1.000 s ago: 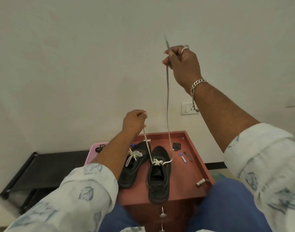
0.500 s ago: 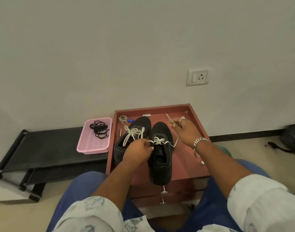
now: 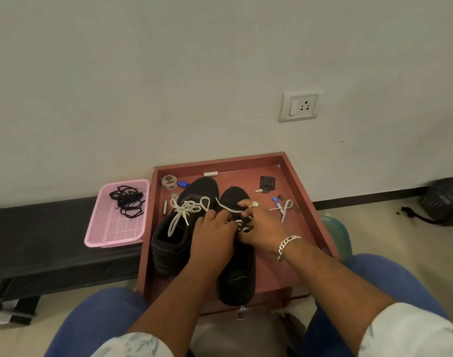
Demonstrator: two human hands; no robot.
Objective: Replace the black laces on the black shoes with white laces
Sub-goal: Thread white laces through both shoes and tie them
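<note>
Two black shoes stand side by side on a reddish-brown tray table (image 3: 305, 228). The left shoe (image 3: 176, 238) wears a white lace tied in a bow (image 3: 186, 208). Over the tongue of the right shoe (image 3: 237, 274) both my hands meet. My left hand (image 3: 212, 234) rests on the lacing with its fingers curled at the white lace (image 3: 228, 208). My right hand (image 3: 262, 225), with a ring and a bracelet, pinches the same lace. One loose lace end (image 3: 284, 210) lies on the tray to the right. The removed black laces (image 3: 127, 202) lie in a pink basket (image 3: 114, 235).
Small items lie at the tray's back: a tape roll (image 3: 168, 182), a blue cap (image 3: 183, 184), a black key fob (image 3: 267, 183), a blue-tipped stick (image 3: 276, 202). A black bench (image 3: 35, 243) holds the basket at left. A wall socket (image 3: 300, 106) is above, a dark bag (image 3: 444, 202) at right.
My right hand came down from high above, where it pulled the lace taut, to the right shoe. My left hand dropped onto the lacing too. The view tilted downward.
</note>
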